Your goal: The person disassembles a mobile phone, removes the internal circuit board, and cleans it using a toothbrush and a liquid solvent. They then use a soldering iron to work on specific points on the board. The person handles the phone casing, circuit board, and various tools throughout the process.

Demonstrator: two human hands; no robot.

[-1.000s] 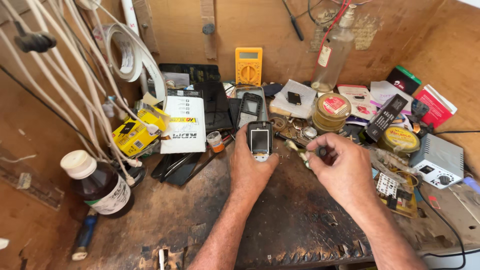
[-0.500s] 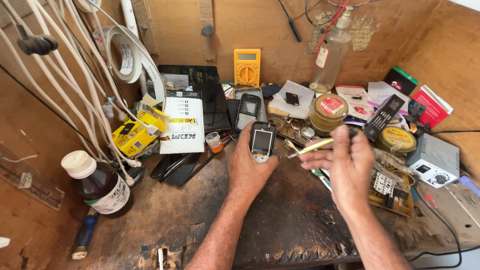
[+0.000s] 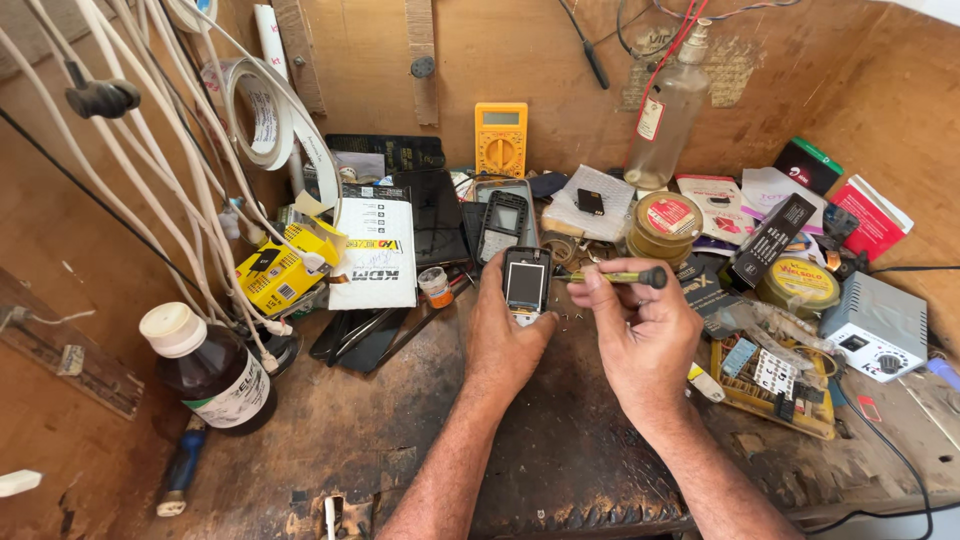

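The left hand (image 3: 505, 335) grips a small phone (image 3: 526, 283) upright above the table (image 3: 400, 440). At its 3 o'clock, the right hand (image 3: 645, 335) pinches a screwdriver (image 3: 620, 277), tip toward the phone.

Black phone (image 3: 526, 281) with grey screen, yellow-green screwdriver (image 3: 615, 277) with black cap, yellow multimeter (image 3: 500, 139), brown bottle (image 3: 212, 371) with white cap

A small dark phone (image 3: 525, 285) with a pale grey screen was held upright above the worktop (image 3: 420, 430), screen facing up. A slim screwdriver (image 3: 615, 277) with a yellow-green shaft and a black knob end was held level just beside it, its tip pointed at the phone's right edge.
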